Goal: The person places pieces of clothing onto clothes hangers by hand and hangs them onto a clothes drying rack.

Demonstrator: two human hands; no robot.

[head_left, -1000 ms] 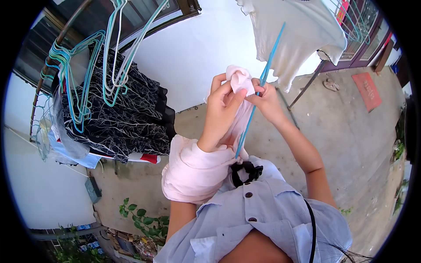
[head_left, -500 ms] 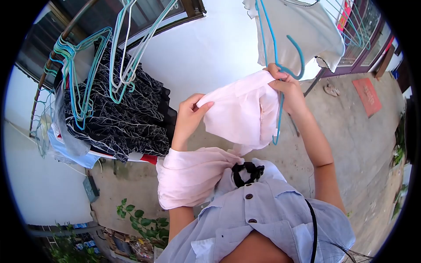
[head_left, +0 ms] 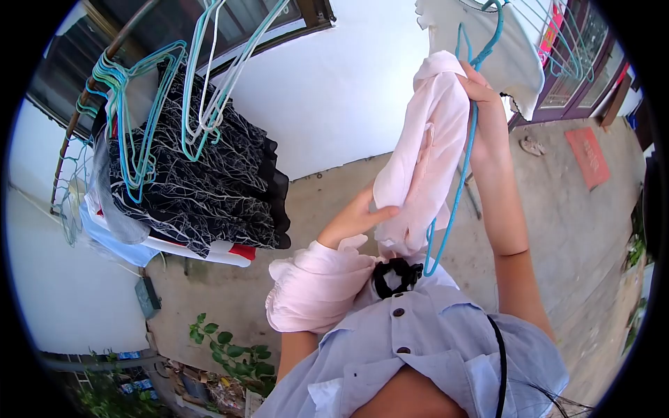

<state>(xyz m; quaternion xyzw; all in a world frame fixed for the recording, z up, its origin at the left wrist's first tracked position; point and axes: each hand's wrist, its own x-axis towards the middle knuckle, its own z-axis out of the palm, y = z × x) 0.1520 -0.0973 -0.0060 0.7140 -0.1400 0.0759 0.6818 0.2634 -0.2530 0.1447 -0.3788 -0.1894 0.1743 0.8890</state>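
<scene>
A pale pink shirt hangs in folds between my hands. Its upper end is gripped by my right hand, which also holds a blue clothes hanger beside the cloth. The hanger's hook points upward above that hand, and its lower end reaches down near my waist. Lower down, my left hand is closed on the shirt's edge, thumb over the fabric; some of its fingers are hidden behind the cloth. More pink fabric is bunched around my left forearm.
Left, several hangers and a black patterned garment hang from a rail. A white garment hangs ahead on the right. A leafy plant grows at lower left. Shoes and a red mat lie on the floor.
My right hand has gone up and right with the hanger and the shirt's upper end. My left hand has moved down and right, so the shirt now hangs more upright.
</scene>
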